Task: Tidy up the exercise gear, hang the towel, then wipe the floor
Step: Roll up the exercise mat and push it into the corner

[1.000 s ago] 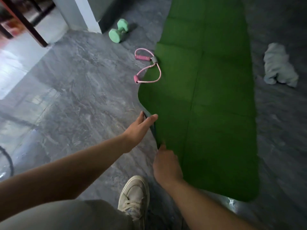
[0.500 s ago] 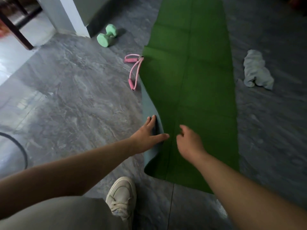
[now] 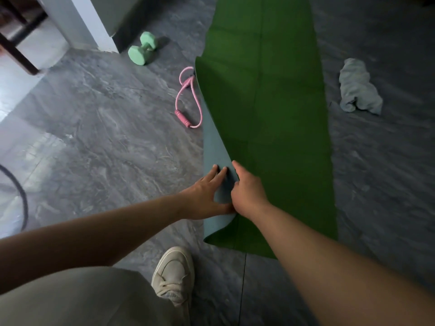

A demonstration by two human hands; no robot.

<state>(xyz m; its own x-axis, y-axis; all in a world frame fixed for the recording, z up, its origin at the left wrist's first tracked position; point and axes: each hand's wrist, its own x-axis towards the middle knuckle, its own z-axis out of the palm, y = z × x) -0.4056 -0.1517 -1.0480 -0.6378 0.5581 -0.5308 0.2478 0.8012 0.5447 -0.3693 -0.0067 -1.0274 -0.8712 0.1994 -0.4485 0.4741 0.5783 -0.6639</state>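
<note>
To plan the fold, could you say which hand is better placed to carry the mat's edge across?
Probably right: the right hand appears to pinch the flap edge of the mat; the left hand only presses flat on it.

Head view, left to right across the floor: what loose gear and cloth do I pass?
mint dumbbell → pink resistance band → green mat → grey towel

dumbbell [image 3: 142,52], band [image 3: 189,100] left of mat [image 3: 277,114] | towel [image 3: 359,87] right
</note>
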